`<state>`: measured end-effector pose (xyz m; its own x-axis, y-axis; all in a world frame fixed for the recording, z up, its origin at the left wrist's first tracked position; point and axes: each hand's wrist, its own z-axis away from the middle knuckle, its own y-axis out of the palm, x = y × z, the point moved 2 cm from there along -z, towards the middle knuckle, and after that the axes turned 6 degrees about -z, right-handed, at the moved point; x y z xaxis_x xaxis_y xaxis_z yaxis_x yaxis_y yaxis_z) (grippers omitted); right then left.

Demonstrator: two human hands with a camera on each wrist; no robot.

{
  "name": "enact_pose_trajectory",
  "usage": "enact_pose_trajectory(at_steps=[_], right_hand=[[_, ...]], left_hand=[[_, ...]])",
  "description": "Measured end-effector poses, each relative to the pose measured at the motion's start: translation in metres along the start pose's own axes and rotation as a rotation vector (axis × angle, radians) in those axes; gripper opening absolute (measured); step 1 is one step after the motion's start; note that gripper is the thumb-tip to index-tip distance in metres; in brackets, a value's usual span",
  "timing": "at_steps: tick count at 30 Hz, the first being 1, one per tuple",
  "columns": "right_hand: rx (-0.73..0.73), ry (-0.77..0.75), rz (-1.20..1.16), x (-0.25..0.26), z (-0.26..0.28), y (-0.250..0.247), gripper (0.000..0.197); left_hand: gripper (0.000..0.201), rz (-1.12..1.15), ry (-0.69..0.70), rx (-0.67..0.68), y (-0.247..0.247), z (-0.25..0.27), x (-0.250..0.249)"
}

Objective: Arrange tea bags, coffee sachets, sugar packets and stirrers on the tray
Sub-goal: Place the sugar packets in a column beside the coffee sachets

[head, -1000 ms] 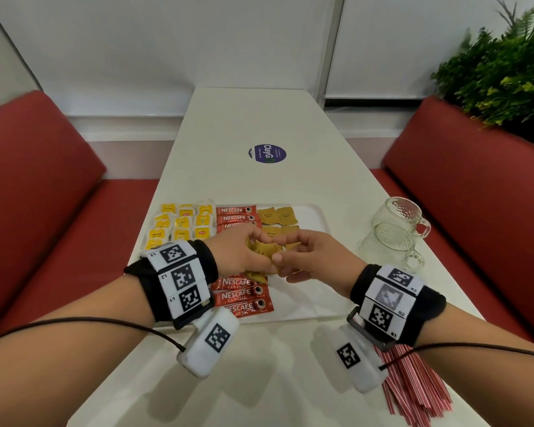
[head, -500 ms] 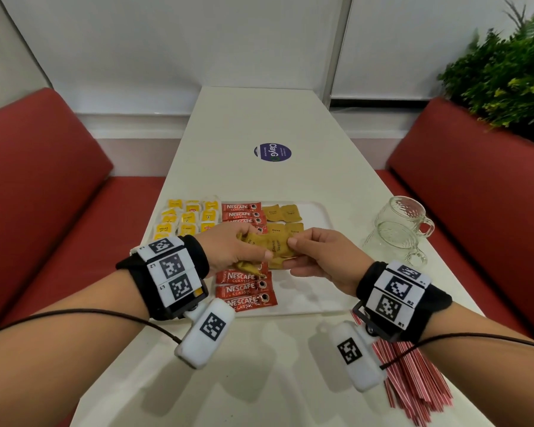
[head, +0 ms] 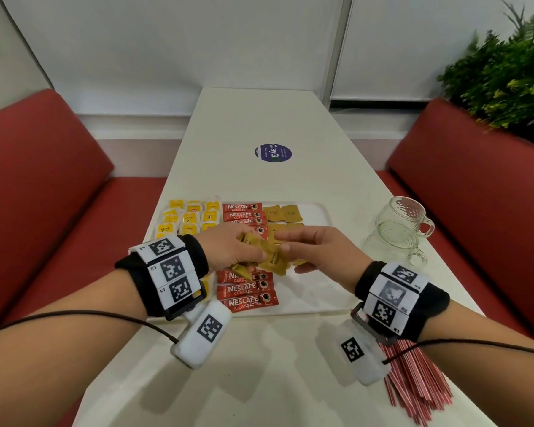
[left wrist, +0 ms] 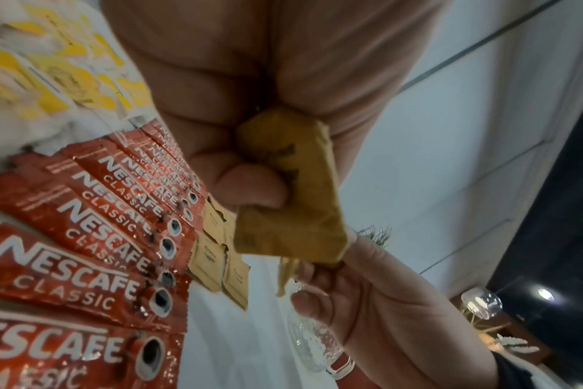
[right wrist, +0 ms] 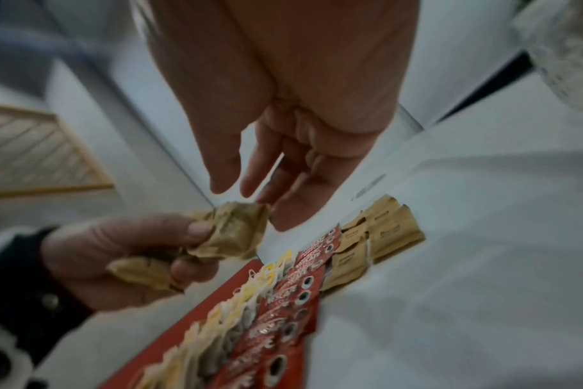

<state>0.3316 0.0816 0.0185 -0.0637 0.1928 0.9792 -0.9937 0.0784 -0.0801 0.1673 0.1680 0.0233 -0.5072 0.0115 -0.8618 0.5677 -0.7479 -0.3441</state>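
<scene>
My left hand (head: 253, 251) grips a crumpled bunch of brown sugar packets (head: 273, 260) above the white tray (head: 321, 303); its curled fingers hold the bunch (left wrist: 293, 189) in the left wrist view. My right hand (head: 282, 241) faces it, fingers fairly straight, fingertips (right wrist: 250, 189) at the edge of the bunch (right wrist: 237, 231). On the tray lie yellow tea bags (head: 191, 217) at the left, red coffee sachets (head: 247, 288) in a column, and a few sugar packets (head: 282, 212) at the far middle. Red stirrers (head: 413, 383) lie on the table by my right wrist.
Two glass mugs (head: 401, 223) stand right of the tray. A round purple sticker (head: 273, 153) is on the far table. Red benches (head: 43, 186) flank the narrow table, and a plant (head: 506, 75) is at the far right.
Both hands stay together over the tray's middle. The right hand's fingers, curled on the bunch before, are now straighter at its edge. The view has tilted slightly.
</scene>
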Motion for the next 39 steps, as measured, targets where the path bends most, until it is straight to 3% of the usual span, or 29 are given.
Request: enact_pose_trajectory(at_steps=[5,10,15,20,25,32,37,39], right_hand=[[0.033,0.022,0.292,-0.007,-0.001,0.004,0.002],[-0.074,0.227,0.428,-0.019,-0.006,-0.014,0.014],[-0.093,0.378,0.418,-0.028,-0.013,-0.020,0.007],[-0.128,0.418,0.371,-0.029,-0.019,-0.012,0.030],[-0.122,0.434,0.336,-0.034,-0.025,-0.004,0.037],[-0.132,0.373,0.463,-0.033,-0.028,-0.003,0.032],[-0.166,0.107,0.787,-0.022,-0.033,-0.010,0.005],[-0.085,0.034,0.891,-0.022,-0.036,-0.007,0.019]], left_hand=[[0.009,-0.070,0.026,0.005,0.002,0.000,0.000],[0.008,0.007,0.033,-0.054,-0.003,-0.002,0.002],[0.008,0.031,0.036,-0.057,-0.011,-0.004,0.004],[0.009,0.025,0.031,-0.055,-0.011,-0.007,0.006],[0.011,0.018,0.025,-0.044,-0.011,-0.009,0.008],[0.010,0.020,0.023,-0.041,-0.014,-0.011,0.009],[0.010,0.021,0.022,-0.034,-0.015,-0.013,0.008],[0.009,0.017,0.020,-0.035,-0.015,-0.014,0.007]])
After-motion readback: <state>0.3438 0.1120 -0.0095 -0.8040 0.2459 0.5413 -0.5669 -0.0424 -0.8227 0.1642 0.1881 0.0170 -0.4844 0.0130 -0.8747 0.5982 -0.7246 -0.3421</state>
